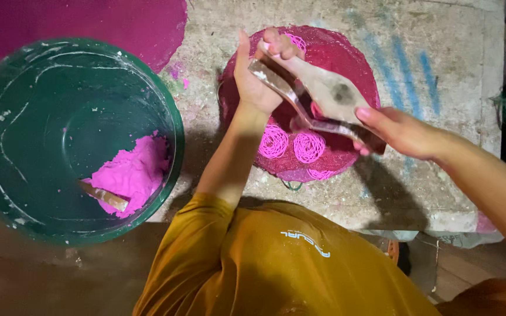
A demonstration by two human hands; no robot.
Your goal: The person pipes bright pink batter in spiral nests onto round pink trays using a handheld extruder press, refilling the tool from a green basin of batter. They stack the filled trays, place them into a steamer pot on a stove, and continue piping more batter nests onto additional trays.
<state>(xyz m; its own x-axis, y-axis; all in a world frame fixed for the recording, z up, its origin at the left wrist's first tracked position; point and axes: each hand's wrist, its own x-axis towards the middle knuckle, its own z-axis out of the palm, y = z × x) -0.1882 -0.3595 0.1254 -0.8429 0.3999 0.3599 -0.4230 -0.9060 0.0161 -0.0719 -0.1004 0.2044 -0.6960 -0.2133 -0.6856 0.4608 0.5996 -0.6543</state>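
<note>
I hold a wooden two-handled press [329, 90] over a round magenta mesh tray [352, 58]. My left hand [256, 79] grips the upper handle near the tray's far left side. My right hand [402, 131] clasps the lower handle at the tray's right edge. Under the press lie coiled spirals of bright pink strands [273, 142], a second one [308, 146] beside it, and more partly hidden by the press. My yellow sleeve [206, 234] fills the bottom of the view.
A large green basin [174, 126] stands to the left with a lump of pink dough [133, 172] and a wooden stick [103, 196] in it. Another magenta round mat [89, 23] lies at the top left. The tray rests on a rough concrete slab [440, 47] with blue streaks.
</note>
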